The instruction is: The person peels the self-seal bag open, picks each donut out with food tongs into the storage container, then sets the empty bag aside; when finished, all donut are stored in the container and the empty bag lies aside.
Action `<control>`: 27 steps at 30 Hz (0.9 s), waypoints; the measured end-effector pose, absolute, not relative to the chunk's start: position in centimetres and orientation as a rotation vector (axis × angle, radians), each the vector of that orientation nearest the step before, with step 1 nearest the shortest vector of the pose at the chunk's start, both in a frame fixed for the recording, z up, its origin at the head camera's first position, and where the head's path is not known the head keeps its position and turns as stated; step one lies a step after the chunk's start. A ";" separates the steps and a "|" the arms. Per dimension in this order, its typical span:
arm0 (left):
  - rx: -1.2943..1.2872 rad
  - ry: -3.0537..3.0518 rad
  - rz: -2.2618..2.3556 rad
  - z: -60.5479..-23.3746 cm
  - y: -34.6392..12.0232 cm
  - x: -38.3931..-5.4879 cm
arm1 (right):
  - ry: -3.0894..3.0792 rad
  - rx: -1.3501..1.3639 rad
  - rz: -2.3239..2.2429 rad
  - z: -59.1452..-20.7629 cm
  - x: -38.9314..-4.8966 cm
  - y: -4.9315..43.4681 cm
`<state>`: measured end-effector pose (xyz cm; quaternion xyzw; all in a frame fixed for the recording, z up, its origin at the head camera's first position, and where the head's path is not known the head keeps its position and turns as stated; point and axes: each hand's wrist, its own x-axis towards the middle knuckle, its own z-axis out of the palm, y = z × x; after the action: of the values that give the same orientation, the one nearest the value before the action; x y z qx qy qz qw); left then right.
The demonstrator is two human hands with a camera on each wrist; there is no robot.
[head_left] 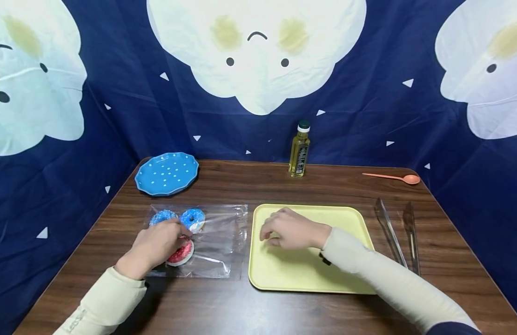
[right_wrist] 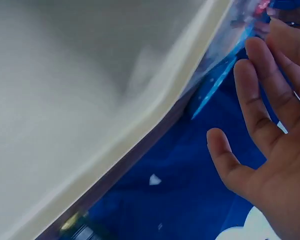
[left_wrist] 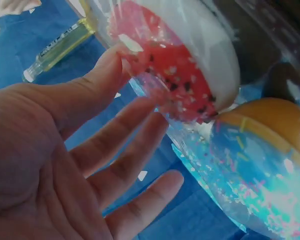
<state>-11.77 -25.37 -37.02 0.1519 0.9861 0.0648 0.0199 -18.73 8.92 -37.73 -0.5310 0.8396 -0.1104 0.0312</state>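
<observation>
A clear plastic bag (head_left: 216, 239) lies on the table with toy donuts inside: a red-topped donut (head_left: 180, 253) and two blue-topped donuts (head_left: 193, 219). My left hand (head_left: 155, 244) is over the bag's left part, partly covering the donuts. In the left wrist view its thumb and fingertips are right at the bag beside the red donut (left_wrist: 170, 75), fingers extended. My right hand (head_left: 293, 229) hovers over the pale yellow tray (head_left: 312, 279), fingers loosely bent and holding nothing. Its fingers (right_wrist: 250, 100) spread apart in the right wrist view, past the tray's rim.
A blue dotted plate (head_left: 167, 173) sits at the back left. An oil bottle (head_left: 299, 151) stands at the back middle, and an orange spoon (head_left: 392, 177) lies at the back right. Tongs (head_left: 390, 232) and a knife-like utensil (head_left: 412, 235) lie right of the tray.
</observation>
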 end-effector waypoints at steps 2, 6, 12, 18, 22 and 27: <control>0.467 3.046 0.219 -37.0 -25.6 -11.9 | 2.630 -1.620 -0.354 -37.7 -18.4 10.7; 0.439 3.004 0.271 -36.9 -26.0 -12.6 | 2.773 -1.549 -0.353 -38.0 -17.8 14.3; 0.432 2.999 0.303 -37.1 -26.5 -12.9 | 2.994 -1.350 -0.327 -37.9 -16.2 19.2; 0.444 3.028 0.294 -37.2 -26.8 -13.1 | 3.207 -1.101 -0.354 -37.4 -15.2 23.7; 0.463 3.045 0.267 -37.2 -26.9 -13.1 | 3.239 -0.881 -0.385 -37.5 -14.5 26.2; 0.476 3.050 0.235 -37.0 -26.9 -13.0 | 3.238 -0.626 -0.414 -37.9 -13.5 28.9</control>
<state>-13.01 -26.85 -36.95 0.1536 0.9850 0.0758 0.0229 -13.52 28.94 -37.86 -0.1875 0.9701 -0.1241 -0.0908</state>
